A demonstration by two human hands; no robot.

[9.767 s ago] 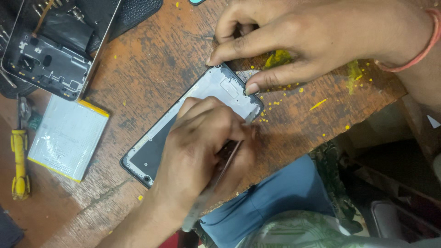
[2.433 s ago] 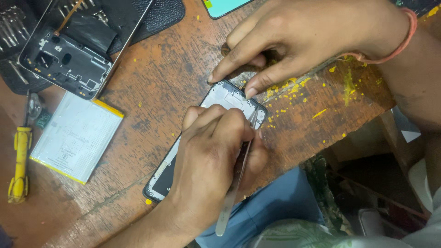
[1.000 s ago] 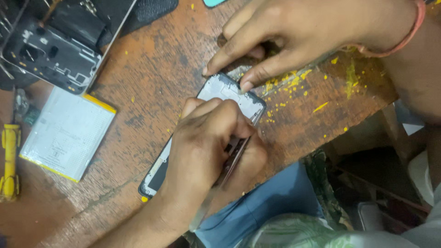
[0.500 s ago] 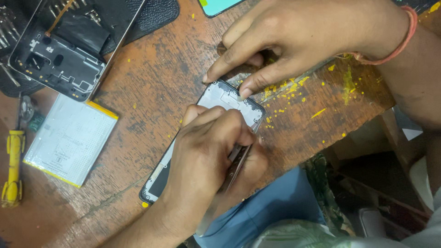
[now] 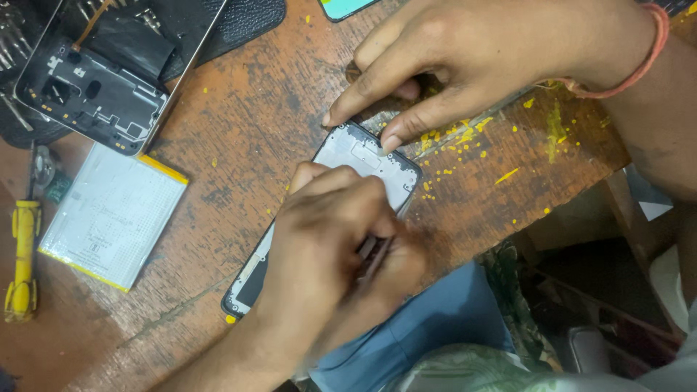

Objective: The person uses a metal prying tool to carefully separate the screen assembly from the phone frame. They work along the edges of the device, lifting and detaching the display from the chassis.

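far left a yellow screwdriver [image 5: 22, 261] lies untouched on the wooden table [image 5: 239, 138], next to it a flat silver battery with yellow edge [image 5: 109, 218], and above that an opened phone body [image 5: 94, 80] with its insides showing, all well apart from the hands; mid frame is the thing i'm working on, the phone frame [image 5: 363, 156], lying flat and slanted near the table's front edge, lower end poking out past my wrist; my left hand [image 5: 334, 247] sits over its middle, fingers curled tight in a pen-style grip around a thin metal tool [image 5: 374, 254], whose tip is hidden under the fingers so i can't tell exactly where it meets the frame; right of that my right hand [image 5: 494, 58], with a red thread bracelet [image 5: 646, 58], is not wrapped around anything, just one fingertip and the thumb tip pressing the frame's top end down on the wood; yellow specks [image 5: 465, 138] are scattered just beside that end; i judge the step as working the tool along the frame's right edge while the other hand pins it; next move calls for firm hold-down, a shallow tool angle and light pressure so the frame doesn't skid or bend
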